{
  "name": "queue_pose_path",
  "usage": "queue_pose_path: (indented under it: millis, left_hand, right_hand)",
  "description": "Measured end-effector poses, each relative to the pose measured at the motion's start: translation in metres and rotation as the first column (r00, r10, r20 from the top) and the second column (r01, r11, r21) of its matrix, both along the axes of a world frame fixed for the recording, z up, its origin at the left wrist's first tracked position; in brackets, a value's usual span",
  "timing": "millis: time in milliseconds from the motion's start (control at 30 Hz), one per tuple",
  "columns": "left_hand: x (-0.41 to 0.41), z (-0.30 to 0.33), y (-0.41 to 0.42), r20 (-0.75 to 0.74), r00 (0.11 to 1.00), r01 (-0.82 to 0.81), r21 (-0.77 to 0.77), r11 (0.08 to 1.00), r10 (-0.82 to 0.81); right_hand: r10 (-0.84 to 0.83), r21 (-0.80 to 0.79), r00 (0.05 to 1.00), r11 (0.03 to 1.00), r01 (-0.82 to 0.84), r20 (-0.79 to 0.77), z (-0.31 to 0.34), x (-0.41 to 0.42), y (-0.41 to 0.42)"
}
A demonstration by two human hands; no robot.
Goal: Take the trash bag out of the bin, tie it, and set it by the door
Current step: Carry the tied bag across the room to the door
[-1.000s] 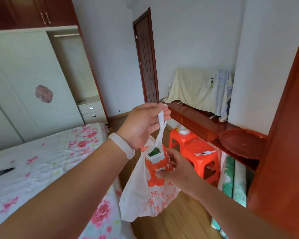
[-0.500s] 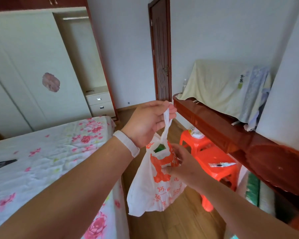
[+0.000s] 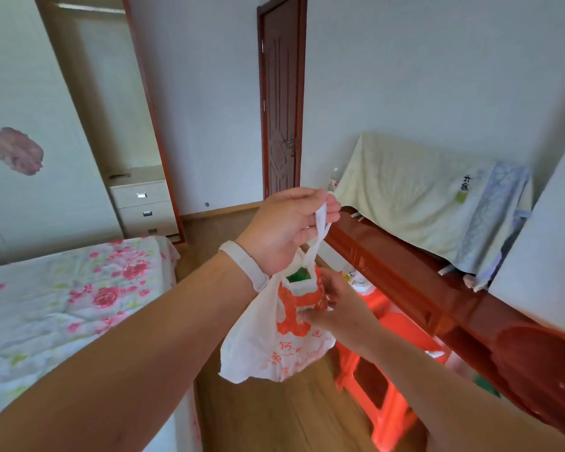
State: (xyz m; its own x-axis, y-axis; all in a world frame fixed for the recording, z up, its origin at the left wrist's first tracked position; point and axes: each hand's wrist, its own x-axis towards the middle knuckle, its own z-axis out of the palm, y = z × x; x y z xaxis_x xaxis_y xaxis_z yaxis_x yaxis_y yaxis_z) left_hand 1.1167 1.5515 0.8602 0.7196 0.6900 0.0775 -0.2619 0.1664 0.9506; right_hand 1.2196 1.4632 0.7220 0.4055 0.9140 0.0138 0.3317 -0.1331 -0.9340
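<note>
A white plastic trash bag (image 3: pixel 261 347) with orange print hangs in mid-air in front of me. My left hand (image 3: pixel 287 226) pinches its twisted handles from above and carries its weight. My right hand (image 3: pixel 333 305) rests against the bag's right side just under the handles, fingers curled on the plastic. Something green shows through the bag's mouth. The dark brown door (image 3: pixel 281 102) stands closed at the far end of the room, straight ahead.
A bed with a rose-print sheet (image 3: pixel 72 308) fills the left. A red wooden desk (image 3: pixel 415 275) runs along the right with orange plastic stools (image 3: pixel 392 363) below it. A small drawer unit (image 3: pixel 144 207) stands left of the door. Wooden floor (image 3: pixel 268 415) leads ahead.
The view has swung left and closer to the door, which now sits centred. Both hands keep the same hold on the bag.
</note>
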Motion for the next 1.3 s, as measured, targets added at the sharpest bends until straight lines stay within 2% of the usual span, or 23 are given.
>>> queue_pose_path:
  millis: [367, 667, 800, 933, 1067, 1300]
  left_hand:
    - [0.056, 0.001, 0.131, -0.013, 0.998, -0.059, -0.015, 0.998, 0.058]
    - [0.146, -0.022, 0.257, -0.072, 0.968, -0.243, -0.070, 0.967, 0.238]
    - [0.194, -0.017, 0.301, -0.104, 0.956, -0.280, -0.064, 0.958, 0.273]
    - [0.231, -0.009, 0.338, -0.048, 0.950, -0.312, -0.053, 0.949, 0.309]
    - [0.262, -0.004, 0.373, -0.045, 0.953, -0.302, -0.045, 0.952, 0.300]
    - [0.299, -0.018, 0.460, -0.055, 0.963, -0.265, -0.063, 0.962, 0.262]
  right_hand:
    - [0.032, -0.014, 0.999, 0.999, -0.032, 0.013, 0.001, 0.049, 0.141]
    - [0.172, -0.099, 0.984, 0.981, -0.167, 0.039, -0.022, 0.142, 0.272]
    - [0.232, -0.090, 0.973, 0.969, -0.231, 0.008, -0.013, 0.191, 0.317]
    - [0.268, -0.025, 0.963, 0.963, -0.267, 0.025, -0.007, 0.238, 0.365]
    - [0.256, 0.022, 0.967, 0.966, -0.256, 0.012, -0.008, 0.266, 0.403]
    - [0.232, 0.004, 0.973, 0.973, -0.232, 0.012, -0.018, 0.306, 0.487]
